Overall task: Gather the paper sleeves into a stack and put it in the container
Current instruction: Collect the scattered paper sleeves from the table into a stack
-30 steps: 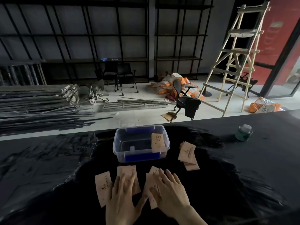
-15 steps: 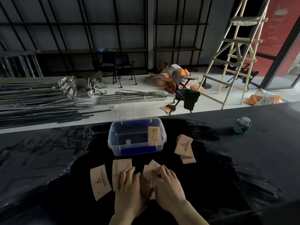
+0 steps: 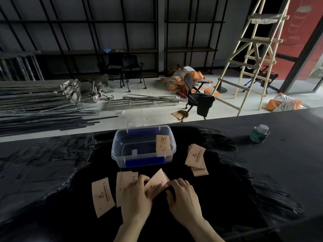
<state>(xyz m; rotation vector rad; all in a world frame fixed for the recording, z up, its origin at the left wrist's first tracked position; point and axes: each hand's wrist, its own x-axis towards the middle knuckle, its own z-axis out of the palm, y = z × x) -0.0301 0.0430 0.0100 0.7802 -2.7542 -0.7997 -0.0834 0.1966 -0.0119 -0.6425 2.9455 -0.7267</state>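
Observation:
Tan paper sleeves lie on a black table cover. My left hand (image 3: 138,198) and my right hand (image 3: 183,196) together pinch a small bunch of sleeves (image 3: 157,182), tilted up off the table between them. Under my left hand lies another sleeve (image 3: 124,182). A single sleeve (image 3: 102,196) rests flat further left. A loose pile of sleeves (image 3: 195,158) sits to the right of the clear plastic container (image 3: 118,145). One sleeve (image 3: 163,145) leans inside the container at its right end.
A green jar with a pale lid (image 3: 259,133) stands at the table's far right. Beyond the table's far edge are a black office chair (image 3: 197,96), a wooden ladder (image 3: 251,55), metal bars on the floor (image 3: 40,109) and orange sacks (image 3: 183,79).
Both hands came together from lying flat on separate sleeves. The right-hand sleeves slid left and are lifted on edge between the hands. The camera tipped down slightly.

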